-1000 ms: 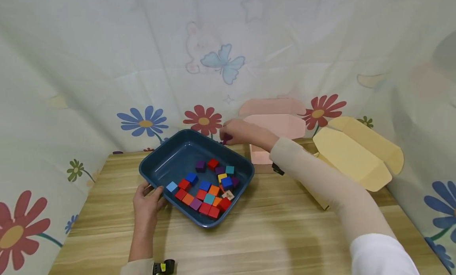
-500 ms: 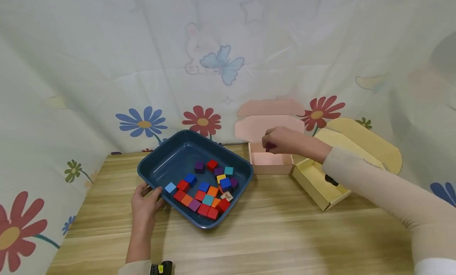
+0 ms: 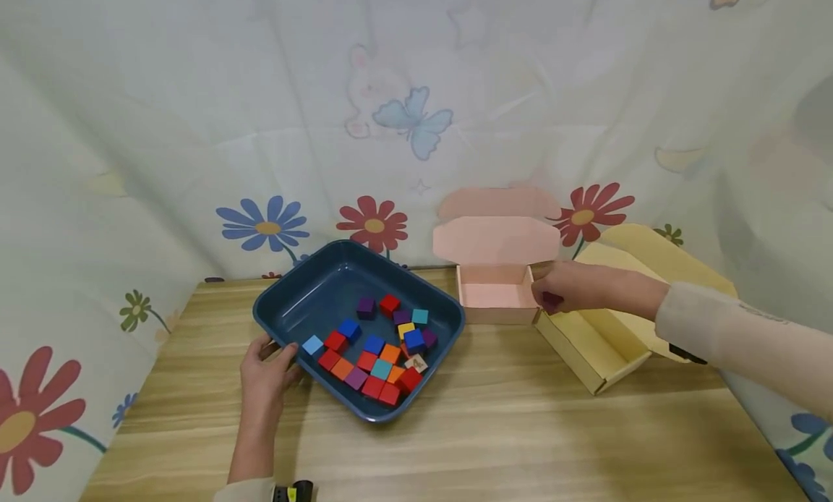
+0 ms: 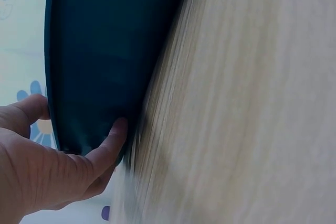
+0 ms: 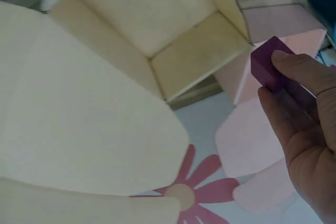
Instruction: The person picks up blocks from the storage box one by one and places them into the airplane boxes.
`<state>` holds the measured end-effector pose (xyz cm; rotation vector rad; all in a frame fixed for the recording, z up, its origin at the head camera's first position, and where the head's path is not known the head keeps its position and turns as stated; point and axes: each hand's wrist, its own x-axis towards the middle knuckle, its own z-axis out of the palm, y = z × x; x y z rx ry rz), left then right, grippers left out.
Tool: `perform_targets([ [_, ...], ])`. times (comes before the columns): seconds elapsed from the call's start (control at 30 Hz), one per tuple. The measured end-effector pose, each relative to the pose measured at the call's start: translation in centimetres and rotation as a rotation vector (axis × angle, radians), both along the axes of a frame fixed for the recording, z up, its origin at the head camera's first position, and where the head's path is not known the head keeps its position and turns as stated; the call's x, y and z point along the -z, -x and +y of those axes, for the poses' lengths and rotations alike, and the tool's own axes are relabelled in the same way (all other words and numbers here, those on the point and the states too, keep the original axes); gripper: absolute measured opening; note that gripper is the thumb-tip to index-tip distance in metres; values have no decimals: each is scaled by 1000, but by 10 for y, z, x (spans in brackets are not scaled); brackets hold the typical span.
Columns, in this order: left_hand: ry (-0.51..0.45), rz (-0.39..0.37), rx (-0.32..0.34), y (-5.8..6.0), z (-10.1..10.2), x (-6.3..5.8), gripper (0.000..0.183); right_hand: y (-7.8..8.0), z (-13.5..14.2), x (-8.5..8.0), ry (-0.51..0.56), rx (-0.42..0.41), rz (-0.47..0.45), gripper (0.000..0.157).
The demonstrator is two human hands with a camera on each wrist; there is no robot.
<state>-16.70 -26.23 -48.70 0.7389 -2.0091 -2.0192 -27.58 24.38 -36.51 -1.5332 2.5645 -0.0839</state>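
My left hand (image 3: 263,383) grips the near left side of a dark blue tray (image 3: 319,281), thumb at the rim. In the left wrist view its fingers (image 4: 107,148) reach along the tray's outside. Several coloured wooden cubes (image 3: 380,369) lie in the tray, mostly toward its near and right sides. My right hand (image 3: 575,286) pinches a purple block (image 5: 266,62) between thumb and fingers. It hovers at the far left corner of an open yellow box (image 3: 573,351), just right of an open pink box (image 3: 497,315). The right wrist view shows the block near both boxes.
Both boxes have their lids raised at the back; the yellow lid (image 3: 641,260) leans to the right behind the forearm. A floral curtain (image 3: 416,46) hangs behind and beside the wooden table (image 3: 494,430). Bare wood shows in front of the boxes.
My right hand has moved right with the purple block, from behind the tray, past the pink box, to the yellow box. My left hand has stayed at the tray.
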Motion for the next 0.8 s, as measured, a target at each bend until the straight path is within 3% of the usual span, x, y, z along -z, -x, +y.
perform_targets([
  [0.37,-6,-18,11,-2,-1,-1,62,-19,36,20,-110,48,-207,26],
  [0.53,-8,-13,9,-2,-1,-1,61,-27,46,33,-137,121,-324,28],
  [0.8,-6,-20,12,-1,-1,0,62,-30,57,61,-136,215,-517,16],
])
